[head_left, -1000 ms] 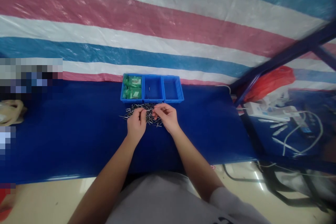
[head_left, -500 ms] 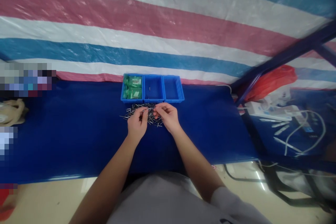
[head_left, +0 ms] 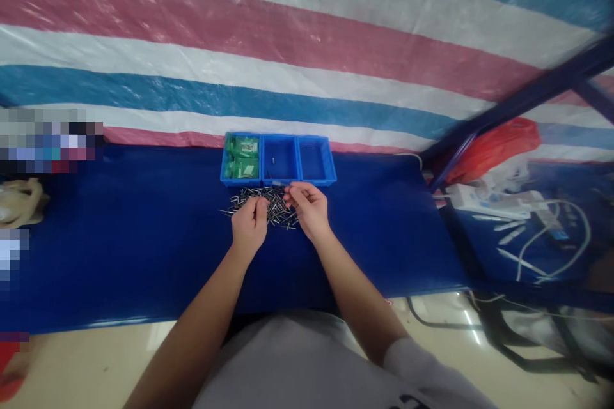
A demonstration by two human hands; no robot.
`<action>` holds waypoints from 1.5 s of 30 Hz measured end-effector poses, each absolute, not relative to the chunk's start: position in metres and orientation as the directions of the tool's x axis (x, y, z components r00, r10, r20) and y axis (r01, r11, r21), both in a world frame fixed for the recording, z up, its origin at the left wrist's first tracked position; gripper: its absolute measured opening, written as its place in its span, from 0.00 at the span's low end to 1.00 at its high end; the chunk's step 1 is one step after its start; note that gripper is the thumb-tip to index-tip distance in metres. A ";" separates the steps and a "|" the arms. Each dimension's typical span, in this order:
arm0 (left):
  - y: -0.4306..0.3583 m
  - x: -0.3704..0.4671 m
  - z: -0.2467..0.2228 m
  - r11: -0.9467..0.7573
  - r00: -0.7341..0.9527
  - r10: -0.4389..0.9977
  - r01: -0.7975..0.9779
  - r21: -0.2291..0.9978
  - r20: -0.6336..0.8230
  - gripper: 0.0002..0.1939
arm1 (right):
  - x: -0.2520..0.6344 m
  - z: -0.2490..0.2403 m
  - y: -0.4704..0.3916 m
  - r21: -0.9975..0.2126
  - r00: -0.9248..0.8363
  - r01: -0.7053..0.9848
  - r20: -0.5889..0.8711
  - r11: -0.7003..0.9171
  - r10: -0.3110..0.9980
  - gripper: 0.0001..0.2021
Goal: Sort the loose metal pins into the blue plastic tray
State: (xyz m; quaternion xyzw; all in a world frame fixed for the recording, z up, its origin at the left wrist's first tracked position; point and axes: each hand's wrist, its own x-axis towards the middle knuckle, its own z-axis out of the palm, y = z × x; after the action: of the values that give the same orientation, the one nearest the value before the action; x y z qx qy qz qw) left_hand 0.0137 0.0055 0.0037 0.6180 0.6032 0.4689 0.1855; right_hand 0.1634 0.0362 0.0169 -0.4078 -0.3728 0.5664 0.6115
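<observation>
Over the left edge of a pile of small metal pieces (head_left: 275,209), my left hand (head_left: 250,220) is closed, thumb against fingers; what it pinches is too small to make out. My right hand (head_left: 309,208) is pinched at the pile's right side, near the front rim of the bins, with a small thin metal piece at its fingertips. Just behind the pile stand three joined blue bins. Green packets (head_left: 243,167) fill the left bin, the middle bin (head_left: 281,160) holds a tiny metal piece or two, and the right bin (head_left: 315,161) shows its bare floor.
The pile and bins stand on a blue table (head_left: 167,236) before a striped sheet (head_left: 288,57). At right are a dark metal frame, a red bag (head_left: 501,147), a white power strip (head_left: 499,202) and cables. A tan bag (head_left: 23,202) lies far left.
My right hand has moved slightly up and away from my left hand, toward the bins, with the small piece at its fingertips. My left hand stays over the pile, its fingers closer together.
</observation>
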 end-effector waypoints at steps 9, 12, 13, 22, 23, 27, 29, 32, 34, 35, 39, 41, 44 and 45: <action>0.005 0.014 0.007 -0.218 -0.153 0.916 0.586 0.780 0.371 0.14 | 0.169 0.016 0.034 -0.945 -0.041 0.166 0.278 0.281 0.960 0.12; 0.006 0.014 0.008 -0.220 -0.150 0.914 0.597 0.772 0.376 0.14 | 0.171 0.014 0.034 -0.810 -0.168 0.432 0.360 0.397 0.918 0.12; 0.006 0.015 0.008 -0.219 -0.149 0.914 0.601 0.768 0.377 0.14 | 0.172 0.013 0.034 -0.770 -0.213 0.481 0.362 0.420 0.908 0.13; 0.006 0.015 0.008 -0.234 -0.135 0.911 0.610 0.757 0.390 0.13 | 0.170 0.003 0.039 -0.712 -0.266 0.495 0.422 0.498 0.867 0.12; 0.006 0.015 0.008 -0.233 -0.136 0.911 0.609 0.758 0.389 0.13 | 0.170 0.003 0.039 -0.710 -0.267 0.498 0.421 0.498 0.867 0.11; 0.006 0.015 0.007 -0.236 -0.136 0.909 0.611 0.756 0.394 0.13 | 0.171 0.005 0.038 -0.678 -0.291 0.549 0.392 0.488 0.873 0.10; 0.006 0.015 0.007 -0.239 -0.138 0.906 0.613 0.753 0.399 0.13 | 0.171 0.006 0.036 -0.659 -0.305 0.574 0.379 0.486 0.874 0.11; 0.005 0.015 0.007 -0.243 -0.141 0.901 0.618 0.748 0.409 0.13 | 0.170 0.007 0.035 -0.638 -0.313 0.601 0.368 0.483 0.876 0.11; 0.005 0.015 0.007 -0.244 -0.140 0.901 0.620 0.746 0.411 0.12 | 0.171 0.008 0.035 -0.638 -0.314 0.600 0.365 0.482 0.876 0.10; 0.005 0.015 0.007 -0.244 -0.140 0.901 0.618 0.747 0.410 0.12 | 0.171 0.009 0.035 -0.647 -0.314 0.591 0.366 0.482 0.876 0.09; 0.006 0.015 0.006 -0.252 -0.143 0.896 0.616 0.746 0.421 0.12 | 0.169 0.014 0.033 -0.757 -0.259 0.443 0.405 0.480 0.877 0.09; 0.007 0.015 0.005 -0.266 -0.148 0.886 0.616 0.741 0.440 0.11 | 0.168 0.015 0.032 -0.849 -0.176 0.298 0.400 0.436 0.900 0.07; 0.008 0.017 0.004 -0.288 -0.136 0.881 0.605 0.742 0.453 0.11 | 0.165 0.015 0.032 -0.947 -0.076 0.003 0.320 0.321 0.944 0.06; 0.008 0.017 0.003 -0.295 -0.127 0.882 0.600 0.743 0.454 0.11 | 0.164 0.015 0.033 -0.955 -0.063 -0.088 0.290 0.284 0.955 0.07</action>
State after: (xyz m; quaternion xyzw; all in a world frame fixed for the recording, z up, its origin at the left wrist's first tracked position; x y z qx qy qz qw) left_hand 0.0172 0.0083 0.0031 0.6442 0.5753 0.4825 0.1459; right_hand 0.1640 0.0326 0.0150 -0.3828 -0.5659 0.4597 0.5674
